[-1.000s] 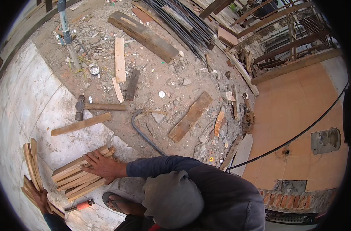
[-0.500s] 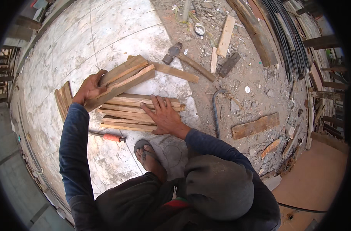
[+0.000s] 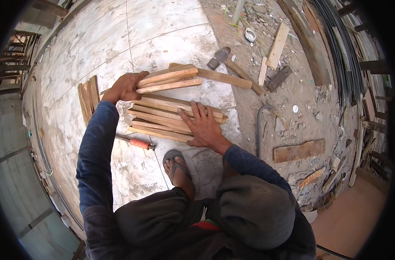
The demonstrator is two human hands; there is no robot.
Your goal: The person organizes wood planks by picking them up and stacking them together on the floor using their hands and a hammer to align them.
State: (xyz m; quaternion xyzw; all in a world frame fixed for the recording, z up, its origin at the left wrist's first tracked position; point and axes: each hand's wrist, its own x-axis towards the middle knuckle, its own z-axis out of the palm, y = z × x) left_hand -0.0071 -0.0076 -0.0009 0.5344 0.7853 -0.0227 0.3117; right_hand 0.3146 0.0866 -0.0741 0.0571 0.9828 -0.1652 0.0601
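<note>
My left hand is closed around a small stack of wooden strips, which points to the far right. Fingers spread, my right hand lies on a second pile of wooden strips nearer to me. One single strip sticks out past the far end of the held stack. Just below the piles, on the floor, is a tool with a red handle; its tip is hard to make out. A hammer with a wooden handle lies beyond, at the edge of the pale floor.
More strips lie at the left. To the right, the rubble ground holds a curved dark bar, a brown board, a pale plank and a long beam. My sandalled foot is close to the piles.
My left hand has turned the held stack more level, and the strips in it sit closer together. My right hand stays on the near pile. The whole view has shifted slightly.
</note>
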